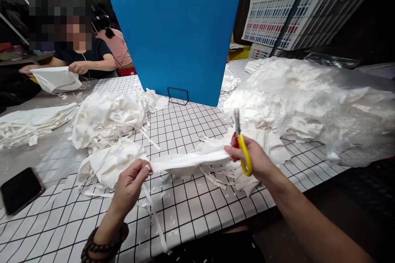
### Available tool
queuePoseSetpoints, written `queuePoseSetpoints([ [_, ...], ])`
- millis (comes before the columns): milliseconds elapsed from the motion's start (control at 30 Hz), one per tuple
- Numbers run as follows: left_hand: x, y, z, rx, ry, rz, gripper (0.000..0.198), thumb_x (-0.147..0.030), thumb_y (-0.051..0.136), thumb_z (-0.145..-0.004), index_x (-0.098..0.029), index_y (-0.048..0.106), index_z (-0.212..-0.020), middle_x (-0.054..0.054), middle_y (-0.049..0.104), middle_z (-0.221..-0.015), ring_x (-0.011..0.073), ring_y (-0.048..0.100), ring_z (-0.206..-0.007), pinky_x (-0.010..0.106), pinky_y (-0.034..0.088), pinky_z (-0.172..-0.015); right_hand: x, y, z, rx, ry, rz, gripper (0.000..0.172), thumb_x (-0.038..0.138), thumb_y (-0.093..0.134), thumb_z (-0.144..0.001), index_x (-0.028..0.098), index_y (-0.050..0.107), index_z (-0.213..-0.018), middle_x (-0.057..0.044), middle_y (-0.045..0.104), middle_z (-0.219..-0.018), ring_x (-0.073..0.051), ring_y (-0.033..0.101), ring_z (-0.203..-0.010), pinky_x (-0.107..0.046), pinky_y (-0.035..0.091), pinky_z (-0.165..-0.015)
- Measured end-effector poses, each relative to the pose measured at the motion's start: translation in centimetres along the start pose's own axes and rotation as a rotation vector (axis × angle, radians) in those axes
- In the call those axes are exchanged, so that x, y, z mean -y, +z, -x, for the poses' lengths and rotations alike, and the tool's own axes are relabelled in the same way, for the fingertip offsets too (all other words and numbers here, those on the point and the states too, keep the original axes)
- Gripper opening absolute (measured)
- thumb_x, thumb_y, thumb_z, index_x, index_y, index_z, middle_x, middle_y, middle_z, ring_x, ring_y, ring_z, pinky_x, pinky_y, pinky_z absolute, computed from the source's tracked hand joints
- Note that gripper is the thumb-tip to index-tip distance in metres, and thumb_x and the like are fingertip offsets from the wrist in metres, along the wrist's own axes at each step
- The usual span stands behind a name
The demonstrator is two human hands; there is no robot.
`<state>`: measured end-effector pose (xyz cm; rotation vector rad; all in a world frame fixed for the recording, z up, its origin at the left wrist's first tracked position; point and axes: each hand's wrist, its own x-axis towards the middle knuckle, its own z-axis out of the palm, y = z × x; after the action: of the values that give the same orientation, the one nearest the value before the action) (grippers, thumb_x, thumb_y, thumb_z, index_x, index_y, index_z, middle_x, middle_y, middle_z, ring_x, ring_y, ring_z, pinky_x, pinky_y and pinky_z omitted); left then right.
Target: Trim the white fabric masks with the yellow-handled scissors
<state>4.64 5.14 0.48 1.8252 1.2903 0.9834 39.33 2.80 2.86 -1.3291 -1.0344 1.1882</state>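
A white cloth piece is stretched between my two hands above the checked tablecloth. My left hand pinches its left end, and a thin white strap hangs down below that hand. With my right hand I grip the cloth's other end between thumb and fingers. That same hand also carries scissors with yellow and red handles, their blades pointing up and away and slightly blurred. Behind the right hand lie more white cloth pieces with loose straps. A crumpled white pile sits beyond my left hand.
A tall blue board stands on a black wire holder. Clear plastic with many white pieces fills the right side. A phone lies at left. Across the table, a co-worker holds white cloth. Small white scraps dot the checked tablecloth.
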Motion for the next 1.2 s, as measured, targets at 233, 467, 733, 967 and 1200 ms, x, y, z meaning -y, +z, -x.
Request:
queuePoseSetpoints([
  [233,4.8,-1.9,0.5,-0.194,-0.285,-0.187,0.030,-0.043,0.051,-0.085,-0.019,0.060,-0.070,0.001,0.062,-0.069,0.0195,0.059,-0.073,0.030,0.043,-0.075,-4.2,4.0,-1.2,0.079,0.150,0.098,0.031,0.031,0.076,-0.066,0.020,0.050,-0.080,-0.006,0.065,-0.104,-0.013,0.063,-0.067,-0.028,0.048,-0.061],
  [467,4.3,-1.6,1.1,-0.339,-0.332,-0.276,0.037,-0.049,0.052,-0.082,-0.014,0.064,-0.090,0.012,0.060,-0.107,0.0214,0.061,-0.079,0.036,0.052,-0.075,-5.1,5.2,-1.5,0.283,-0.019,0.606,0.022,0.022,0.065,-0.073,0.022,0.060,-0.095,-0.001,0.067,-0.088,-0.015,0.058,-0.069,-0.025,0.042,-0.060],
  [733,-3.2,5.2,4.9,0.132,-0.494,0.341,0.046,-0.054,0.049,-0.088,-0.013,0.070,-0.093,0.008,0.064,-0.081,0.0147,0.052,-0.058,0.029,0.045,-0.056,-4.2,6.2,-0.3,0.213,-0.077,0.716,0.014,0.023,0.060,-0.076,0.022,0.057,-0.089,0.001,0.063,-0.079,-0.015,0.055,-0.067,-0.024,0.039,-0.058],
  [967,-5.1,14.1,6.0,-0.005,-0.672,1.165,0.031,-0.043,0.068,-0.081,-0.014,0.068,-0.091,-0.001,0.056,-0.070,0.0045,0.039,-0.051,0.017,0.032,-0.048,-2.7,7.0,6.6,0.189,-0.179,0.561,0.015,0.017,0.062,-0.072,0.022,0.052,-0.082,0.006,0.048,-0.063,-0.011,0.044,-0.057,-0.021,0.038,-0.053],
  [1200,-5.1,12.8,6.9,-0.091,-0.626,1.113,0.031,-0.040,0.070,-0.081,-0.011,0.066,-0.092,0.004,0.064,-0.080,0.0012,0.032,-0.046,0.016,0.024,-0.043,-4.1,6.0,8.1,0.160,-0.117,0.548,0.020,0.028,0.062,-0.081,0.022,0.060,-0.100,0.001,0.056,-0.070,-0.015,0.053,-0.066,-0.023,0.044,-0.057],
])
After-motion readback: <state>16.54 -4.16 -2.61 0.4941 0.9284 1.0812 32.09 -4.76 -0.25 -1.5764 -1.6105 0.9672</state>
